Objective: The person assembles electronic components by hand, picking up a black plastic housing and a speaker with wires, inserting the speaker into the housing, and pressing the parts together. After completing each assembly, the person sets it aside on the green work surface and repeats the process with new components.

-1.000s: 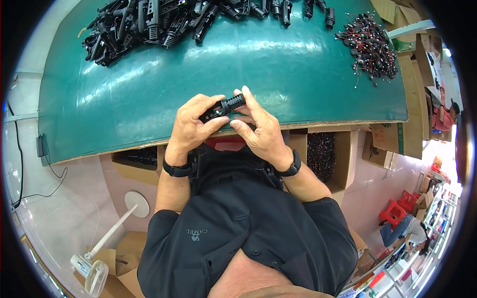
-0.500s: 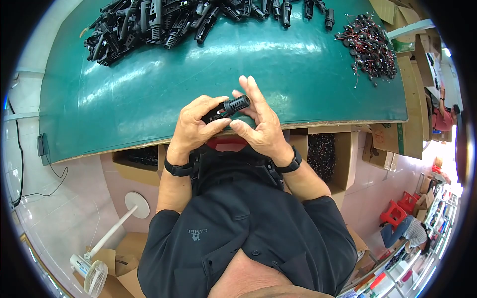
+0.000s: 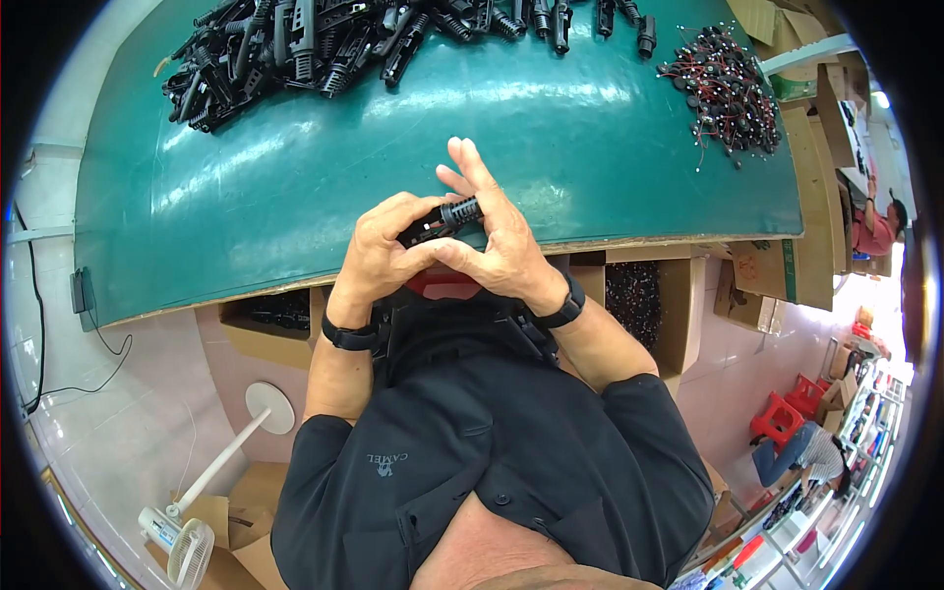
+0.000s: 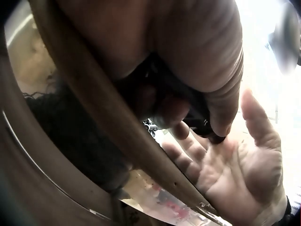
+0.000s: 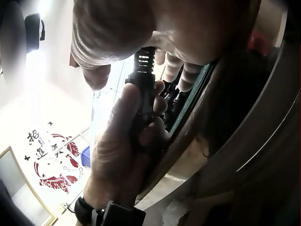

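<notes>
My left hand (image 3: 382, 244) grips a black plastic part (image 3: 460, 212) with a ribbed, slotted round end, above the table's near edge. Fingers and thumb wrap its body, while the ribbed end sticks out toward my right hand (image 3: 503, 241). That hand has its fingers extended, and its palm lies right at the ribbed tip. In the left wrist view, the right palm (image 4: 230, 174) faces the tip with fingers spread. From the right wrist, the ribbed section (image 5: 145, 61) shows between the two hands, and the left thumb lies along the body.
A heap of similar black parts (image 3: 295, 59) covers the table's far left, with several more strung along the far edge. At the far right is a pile of small black round pieces with red wires (image 3: 726, 93). Cardboard boxes (image 3: 678, 305) stand under the near edge.
My right fingers have come off the ribbed end and straightened. The right hand has since shifted left, bringing its palm to the tip. My left hand keeps its grip.
</notes>
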Available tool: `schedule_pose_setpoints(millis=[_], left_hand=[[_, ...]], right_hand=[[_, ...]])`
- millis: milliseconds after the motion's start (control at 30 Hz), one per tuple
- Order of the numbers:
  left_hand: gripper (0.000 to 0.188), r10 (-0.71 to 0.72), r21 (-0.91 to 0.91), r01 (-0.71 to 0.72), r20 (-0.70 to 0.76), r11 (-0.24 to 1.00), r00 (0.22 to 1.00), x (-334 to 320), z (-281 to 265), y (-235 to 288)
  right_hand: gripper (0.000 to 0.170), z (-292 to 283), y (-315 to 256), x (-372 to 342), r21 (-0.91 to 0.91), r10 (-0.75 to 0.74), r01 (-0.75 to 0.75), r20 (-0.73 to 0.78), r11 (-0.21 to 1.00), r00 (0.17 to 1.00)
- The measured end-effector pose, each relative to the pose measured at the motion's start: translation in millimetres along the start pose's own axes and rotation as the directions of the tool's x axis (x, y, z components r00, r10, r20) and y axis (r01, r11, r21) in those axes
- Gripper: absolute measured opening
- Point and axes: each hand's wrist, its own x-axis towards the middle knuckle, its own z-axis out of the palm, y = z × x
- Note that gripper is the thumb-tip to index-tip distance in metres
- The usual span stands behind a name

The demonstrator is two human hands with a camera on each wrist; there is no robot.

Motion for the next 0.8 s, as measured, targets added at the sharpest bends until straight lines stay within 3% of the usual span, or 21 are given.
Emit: schedule_pose_setpoints(millis=[167,267,433,567,667,800], left_hand=[[0.046,-0.042,0.032,0.041,0.025,0.999,0.999,3.2,-1.4,3.1],[0.045,0.001,0.038,-0.002,0.04,0.999,0.999,2.4,-1.0,-1.9],[0.044,-0.026,0.026,0.025,0.019,0.999,0.999,2.6,-4.3,2.3],[0.045,-0.071,-0.017,0.072,0.015,0.997,0.997,0.3,-5.2,0.9],[0.045,-0.052,-0.032,0.052,-0.005,0.998,0.999,-0.4,-4.7,-2.4],[0.045,-0.029,-0.033,0.029,-0.017,0.999,0.999,1.6,-3.9,-1.0]], right_hand=[[0.119,-7.3,-4.6,0.0,-0.131,-0.068,0.057,-0.084,0.99,0.994],[0.121,1.0,-4.5,-0.3,-0.07,-0.027,0.027,-0.002,0.997,1.0],[0.122,-10.8,-12.0,5.4,-0.053,-0.033,0.032,-0.019,0.998,0.999],[0.123,-10.1,-10.5,3.3,-0.072,-0.078,0.072,-0.085,0.995,0.993],[0.125,1.5,-3.4,-0.7,-0.188,-0.125,0.121,-0.009,0.975,0.992],[0.126,13.6,1.8,-3.5,-0.08,-0.12,0.114,-0.074,0.99,0.99]])
